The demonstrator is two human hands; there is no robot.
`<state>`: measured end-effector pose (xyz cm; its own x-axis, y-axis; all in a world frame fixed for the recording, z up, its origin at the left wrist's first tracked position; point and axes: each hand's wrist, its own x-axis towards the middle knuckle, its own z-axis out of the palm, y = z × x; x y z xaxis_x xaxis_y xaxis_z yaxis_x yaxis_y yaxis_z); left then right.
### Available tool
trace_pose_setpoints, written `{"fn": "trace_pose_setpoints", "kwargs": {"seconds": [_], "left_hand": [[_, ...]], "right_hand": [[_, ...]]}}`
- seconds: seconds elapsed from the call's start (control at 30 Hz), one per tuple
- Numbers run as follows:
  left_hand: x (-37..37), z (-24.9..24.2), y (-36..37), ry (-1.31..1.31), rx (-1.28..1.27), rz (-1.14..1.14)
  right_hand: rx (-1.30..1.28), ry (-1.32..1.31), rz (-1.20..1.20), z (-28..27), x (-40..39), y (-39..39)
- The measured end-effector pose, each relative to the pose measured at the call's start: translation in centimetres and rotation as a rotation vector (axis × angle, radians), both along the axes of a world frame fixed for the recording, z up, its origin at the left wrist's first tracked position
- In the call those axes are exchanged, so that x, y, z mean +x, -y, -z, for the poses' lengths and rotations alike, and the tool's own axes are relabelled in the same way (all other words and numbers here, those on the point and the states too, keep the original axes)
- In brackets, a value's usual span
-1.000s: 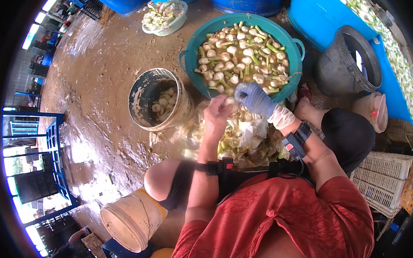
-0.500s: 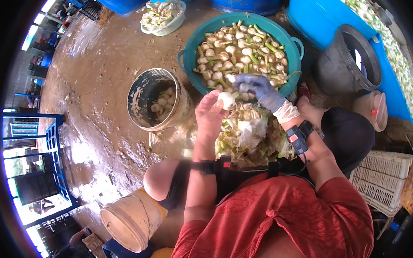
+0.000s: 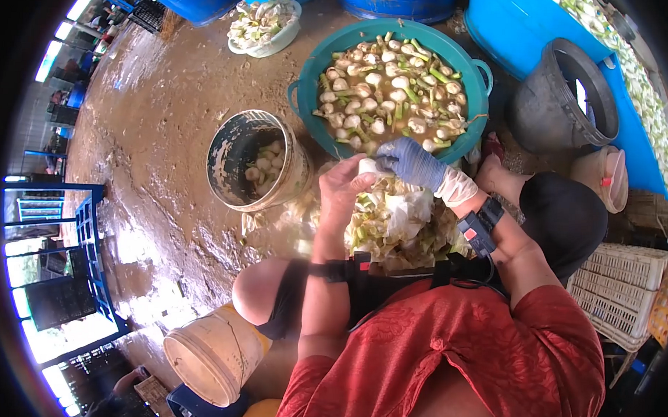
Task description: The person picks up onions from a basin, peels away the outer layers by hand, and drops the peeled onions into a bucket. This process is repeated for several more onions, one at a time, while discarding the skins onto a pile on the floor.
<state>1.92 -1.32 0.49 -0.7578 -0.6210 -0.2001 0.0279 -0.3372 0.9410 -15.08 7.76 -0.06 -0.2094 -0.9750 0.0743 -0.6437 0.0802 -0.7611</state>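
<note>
Bare and closed, my left hand [image 3: 342, 185] grips a white bulb [image 3: 367, 166] just off the near rim of a green tub [image 3: 306, 97]. My right hand [image 3: 416, 163], in a blue-grey glove, meets the bulb from the right with its fingers bent together; what they hold, if anything, is hidden. Whole bulbs and green stalk pieces float in brown water in the tub. Below my hands lies a heap of pale peelings [image 3: 396, 222]. To the left, a dirty bucket [image 3: 300, 170] has several white bulbs [image 3: 265, 166] inside.
A bowl of peelings [image 3: 262, 48] stands at the top. A black bucket [image 3: 532, 105] and a blue container [image 3: 502, 27] are at the upper right. White crates [image 3: 614, 292] stand at the right, a tipped cream bucket [image 3: 211, 351] at the lower left. The brown floor [image 3: 149, 128] is wet.
My right hand has moved down and left from over the tub to the bulb in my left hand. Some bulbs near the tub's front have shifted, showing more water.
</note>
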Motion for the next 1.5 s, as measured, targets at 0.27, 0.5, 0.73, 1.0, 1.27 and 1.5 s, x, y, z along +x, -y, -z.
{"fn": "trace_pose_setpoints", "kwargs": {"seconds": [0.27,0.5,0.73,1.0,1.27,1.5], "left_hand": [[-0.8,-0.5,-0.7,-0.121,0.053,-0.003],[-0.6,-0.2,-0.6,-0.022,0.223,-0.009],[0.4,-0.4,2.9,-0.744,0.808,-0.246],[0.0,-0.6,2.8,-0.311,0.623,-0.667],[-1.1,-0.4,2.1,-0.255,0.403,-0.475],[-1.1,0.7,2.0,-0.155,0.334,-0.546]], "right_hand": [[0.081,1.123,0.198,1.2,0.7,-0.5],[-0.293,0.863,0.135,-1.4,1.6,-0.5],[-0.388,1.985,-0.004,1.0,-2.0,-0.3],[0.328,0.052,-0.122,9.0,-1.1,4.0],[0.696,-0.028,0.290,13.6,-3.0,10.1],[0.163,0.473,0.015,10.2,-2.0,9.3]]}}
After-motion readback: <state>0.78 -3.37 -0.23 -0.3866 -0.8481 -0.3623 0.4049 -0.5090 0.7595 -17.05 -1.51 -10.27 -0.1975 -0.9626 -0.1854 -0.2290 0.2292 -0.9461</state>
